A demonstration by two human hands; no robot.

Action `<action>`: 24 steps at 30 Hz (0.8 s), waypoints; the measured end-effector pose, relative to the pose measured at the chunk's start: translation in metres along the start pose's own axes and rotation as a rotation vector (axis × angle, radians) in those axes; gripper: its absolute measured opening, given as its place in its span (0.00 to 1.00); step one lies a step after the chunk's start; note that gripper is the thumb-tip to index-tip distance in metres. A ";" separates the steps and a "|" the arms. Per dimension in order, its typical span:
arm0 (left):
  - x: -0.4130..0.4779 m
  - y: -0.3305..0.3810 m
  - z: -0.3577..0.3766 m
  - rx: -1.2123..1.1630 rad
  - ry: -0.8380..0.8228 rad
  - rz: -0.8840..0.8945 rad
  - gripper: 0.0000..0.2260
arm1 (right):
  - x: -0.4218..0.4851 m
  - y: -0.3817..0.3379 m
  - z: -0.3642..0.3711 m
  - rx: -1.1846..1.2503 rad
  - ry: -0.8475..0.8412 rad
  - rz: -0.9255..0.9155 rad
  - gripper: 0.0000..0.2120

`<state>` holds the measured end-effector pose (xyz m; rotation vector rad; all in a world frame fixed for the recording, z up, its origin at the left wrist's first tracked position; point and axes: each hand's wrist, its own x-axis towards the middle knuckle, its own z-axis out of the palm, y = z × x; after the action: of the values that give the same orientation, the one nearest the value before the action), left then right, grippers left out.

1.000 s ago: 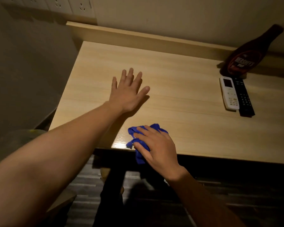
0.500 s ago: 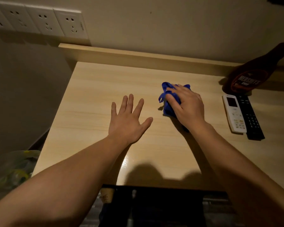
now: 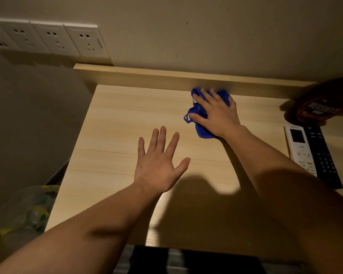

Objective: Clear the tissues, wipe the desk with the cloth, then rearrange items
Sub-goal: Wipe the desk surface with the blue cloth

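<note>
A crumpled blue cloth (image 3: 201, 129) lies on the light wooden desk (image 3: 117, 123), close to its raised back ledge. My right hand (image 3: 216, 113) presses flat on the cloth, fingers spread over it and covering most of it. My left hand (image 3: 158, 165) rests flat on the desk in the middle, fingers apart, holding nothing. No tissues show on the desk.
At the right stand a brown syrup bottle (image 3: 321, 107), a white remote (image 3: 301, 149) and a black remote (image 3: 323, 157) side by side. A bin with a plastic liner (image 3: 26, 210) sits on the floor left of the desk. Wall sockets (image 3: 53, 39) are above.
My right hand slid the cloth from the desk's front edge away across the desk to the back ledge. My left hand stayed flat in place.
</note>
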<state>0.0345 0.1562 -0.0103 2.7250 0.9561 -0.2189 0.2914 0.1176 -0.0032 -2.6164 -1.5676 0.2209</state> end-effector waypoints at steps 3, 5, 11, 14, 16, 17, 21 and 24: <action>0.000 0.001 0.000 -0.003 0.000 -0.003 0.37 | -0.004 -0.002 -0.001 -0.025 -0.019 0.028 0.37; 0.000 0.001 0.000 0.002 -0.001 -0.004 0.36 | -0.012 -0.006 0.001 -0.031 -0.006 0.051 0.36; -0.001 0.001 -0.001 -0.009 0.014 0.002 0.36 | -0.055 -0.016 0.007 -0.020 0.008 0.061 0.36; -0.002 0.001 0.000 -0.007 0.029 0.006 0.36 | -0.082 -0.019 0.011 -0.005 0.012 0.068 0.36; -0.003 0.001 0.000 -0.006 0.037 0.007 0.37 | -0.100 -0.022 0.013 0.000 0.016 0.072 0.36; -0.003 0.001 0.001 -0.003 0.040 0.009 0.37 | -0.109 -0.023 0.014 -0.001 0.018 0.072 0.36; -0.003 0.000 0.001 -0.002 0.054 0.014 0.37 | -0.145 -0.027 0.018 0.010 0.031 0.076 0.36; -0.002 0.000 0.003 0.010 0.065 0.013 0.38 | -0.171 -0.031 0.021 0.025 0.021 0.082 0.37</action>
<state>0.0324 0.1543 -0.0130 2.7618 0.9571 -0.1338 0.1811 -0.0186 -0.0057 -2.6577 -1.4427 0.2162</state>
